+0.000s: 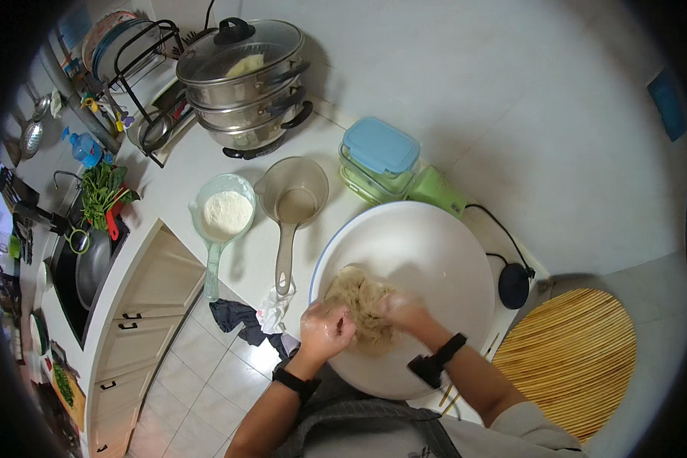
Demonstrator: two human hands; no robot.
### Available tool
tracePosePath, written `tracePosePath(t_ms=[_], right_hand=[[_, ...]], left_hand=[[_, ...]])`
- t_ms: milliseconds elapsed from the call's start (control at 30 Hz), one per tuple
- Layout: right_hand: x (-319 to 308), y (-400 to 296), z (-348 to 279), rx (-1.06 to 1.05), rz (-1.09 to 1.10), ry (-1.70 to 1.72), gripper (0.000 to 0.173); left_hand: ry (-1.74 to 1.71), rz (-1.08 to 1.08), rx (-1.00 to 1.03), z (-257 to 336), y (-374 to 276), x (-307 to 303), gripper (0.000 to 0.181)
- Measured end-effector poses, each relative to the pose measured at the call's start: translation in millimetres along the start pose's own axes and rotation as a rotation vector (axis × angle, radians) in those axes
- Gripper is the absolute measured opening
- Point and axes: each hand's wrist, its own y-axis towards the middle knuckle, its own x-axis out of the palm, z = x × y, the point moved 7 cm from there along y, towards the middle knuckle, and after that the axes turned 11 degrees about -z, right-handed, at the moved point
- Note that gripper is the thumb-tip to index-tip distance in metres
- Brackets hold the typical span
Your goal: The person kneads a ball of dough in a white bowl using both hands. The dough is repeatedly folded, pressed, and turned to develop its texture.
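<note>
A large white basin with a blue rim (446,246) stands on the counter before me, holding a lump of rough dough (363,297). My left hand (327,329) is curled into a fist at the basin's near left edge, beside the dough; whether dough is inside it is hidden. My right hand (399,309), blurred, is at the dough's right side, its fingers not clearly seen. Left of the basin are a grey translucent dipper (285,246) with some liquid and a pale green dipper (213,252) of flour (227,213).
Behind stands a steel steamer (240,97) with a glass lid. Lidded glass containers (380,146) and a green device (438,192) sit by the wall. A round slatted mat (572,355) is at right. The sink (71,286) and leafy greens (100,192) are at left.
</note>
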Motion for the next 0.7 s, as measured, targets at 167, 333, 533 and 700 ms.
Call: tracePosePath(t_ms=[167, 333, 533, 700], right_hand=[[5.4, 16.4, 20.2, -0.206, -0.159, -0.199, 0.04], [35.2, 51.5, 13.5, -0.213, -0.071, -0.277, 0.023], [33.1, 74.6, 10.2, -0.194, 0.068, -0.118, 0.023], [26.7, 33.6, 6.7, -0.081, 0.319, 0.008, 0.021]], left_hand=[[-0.003, 0.031, 0.0, 0.3, 1.9, -1.4, 0.005], [-0.041, -0.022, -0.061, -6.2, 2.0, 1.6, 0.006], [0.014, -0.022, -0.034, -2.2, 2.3, 5.5, 0.004], [0.015, -0.004, -0.023, 1.4, 0.9, 0.5, 0.004]])
